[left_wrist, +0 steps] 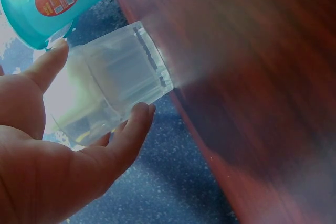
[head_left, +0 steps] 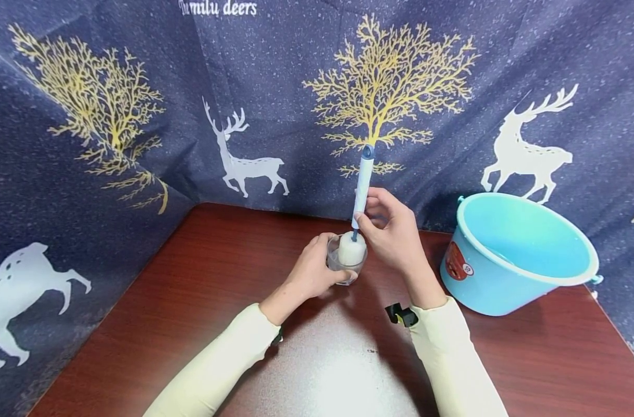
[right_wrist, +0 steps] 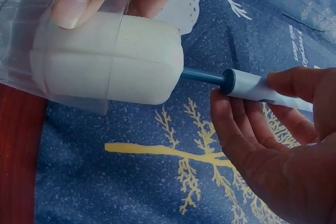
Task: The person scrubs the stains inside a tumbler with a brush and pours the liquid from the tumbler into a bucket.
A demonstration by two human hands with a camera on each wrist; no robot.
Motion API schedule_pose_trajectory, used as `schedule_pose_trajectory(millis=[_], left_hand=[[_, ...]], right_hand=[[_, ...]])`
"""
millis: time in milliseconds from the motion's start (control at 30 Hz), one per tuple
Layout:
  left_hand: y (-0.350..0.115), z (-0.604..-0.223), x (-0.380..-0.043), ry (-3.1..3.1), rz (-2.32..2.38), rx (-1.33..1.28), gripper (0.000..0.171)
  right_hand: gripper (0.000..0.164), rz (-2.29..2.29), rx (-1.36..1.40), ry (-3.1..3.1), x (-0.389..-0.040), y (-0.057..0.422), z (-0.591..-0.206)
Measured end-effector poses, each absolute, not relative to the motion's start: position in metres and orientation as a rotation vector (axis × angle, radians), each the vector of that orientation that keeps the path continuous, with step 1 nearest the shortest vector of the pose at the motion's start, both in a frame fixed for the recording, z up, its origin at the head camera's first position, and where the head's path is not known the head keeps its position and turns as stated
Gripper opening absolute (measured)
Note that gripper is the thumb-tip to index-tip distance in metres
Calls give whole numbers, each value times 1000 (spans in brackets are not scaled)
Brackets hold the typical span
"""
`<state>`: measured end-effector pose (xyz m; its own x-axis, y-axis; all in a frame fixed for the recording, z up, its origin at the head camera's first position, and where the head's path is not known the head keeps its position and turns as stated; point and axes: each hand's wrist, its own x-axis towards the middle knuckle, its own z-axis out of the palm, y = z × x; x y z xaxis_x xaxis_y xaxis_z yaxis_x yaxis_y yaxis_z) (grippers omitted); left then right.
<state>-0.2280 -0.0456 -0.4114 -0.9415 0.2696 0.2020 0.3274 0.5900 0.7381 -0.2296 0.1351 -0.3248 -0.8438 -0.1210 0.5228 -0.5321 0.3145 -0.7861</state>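
Note:
A clear glass cup [left_wrist: 123, 72] is gripped by my left hand [head_left: 314, 266], thumb on one side and fingers on the other. Partly inside the cup sits the white sponge head [right_wrist: 142, 59] of a cup brush, its rounded end sticking out of the rim. From the sponge runs a thin dark blue stem [right_wrist: 203, 76] into a pale blue handle [head_left: 364, 185] with a dark loop end. My right hand [head_left: 395, 231] pinches the lower part of that handle between thumb and fingers. In the head view the brush stands nearly upright, leaning slightly right.
A light blue bucket [head_left: 465, 255] with a red label stands on the right of the dark red wooden table [head_left: 191, 278]. Behind the table hangs a navy cloth [head_left: 296, 104] printed with white deer and yellow trees.

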Motion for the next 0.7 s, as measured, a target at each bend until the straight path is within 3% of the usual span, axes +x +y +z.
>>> schedule_pose_trajectory(millis=[200, 433, 700], left_hand=[[-45, -412, -229, -2741, -1290, -522, 87], [-45, -411, -228, -2745, -1291, -521, 88], [-46, -412, -228, -2751, -1303, -506, 88]], right_hand=[[34, 1525, 572, -2231, -227, 135, -322], [44, 1480, 539, -2269, -226, 137, -322], [39, 1495, 540, -2265, -226, 137, -322]])
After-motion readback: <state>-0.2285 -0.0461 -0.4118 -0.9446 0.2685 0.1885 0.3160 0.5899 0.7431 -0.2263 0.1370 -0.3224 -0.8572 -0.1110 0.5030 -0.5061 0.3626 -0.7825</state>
